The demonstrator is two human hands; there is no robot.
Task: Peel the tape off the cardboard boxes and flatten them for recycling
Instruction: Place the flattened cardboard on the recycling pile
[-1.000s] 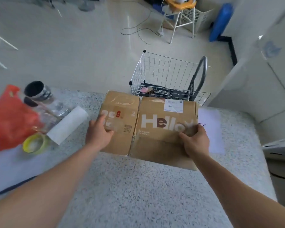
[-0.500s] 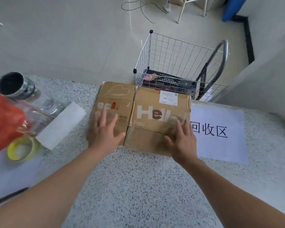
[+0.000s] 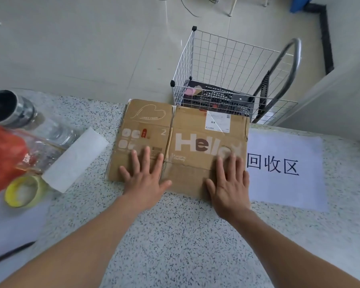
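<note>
A brown cardboard box point(image 3: 187, 129) printed "Hello" lies flat on the speckled table point(image 3: 175, 235), its far edge at the table's back edge. A white shipping label is stuck near its top right. My left hand point(image 3: 143, 177) presses palm-down with spread, straight fingers on the box's left panel. My right hand point(image 3: 229, 183) presses flat on the right panel near its lower right corner. Neither hand grips anything.
A white sheet with printed characters point(image 3: 285, 169) lies right of the box. To the left are a yellow tape roll point(image 3: 22, 194), a white strip point(image 3: 75, 159), a clear bottle point(image 3: 29, 125) and a red bag point(image 3: 4, 156). Behind the table a wire basket point(image 3: 233, 80) stands on the floor.
Both hands went from holding the box's edges to lying flat on it with fingers spread. The box has dropped flat onto the table. My head has tilted further down.
</note>
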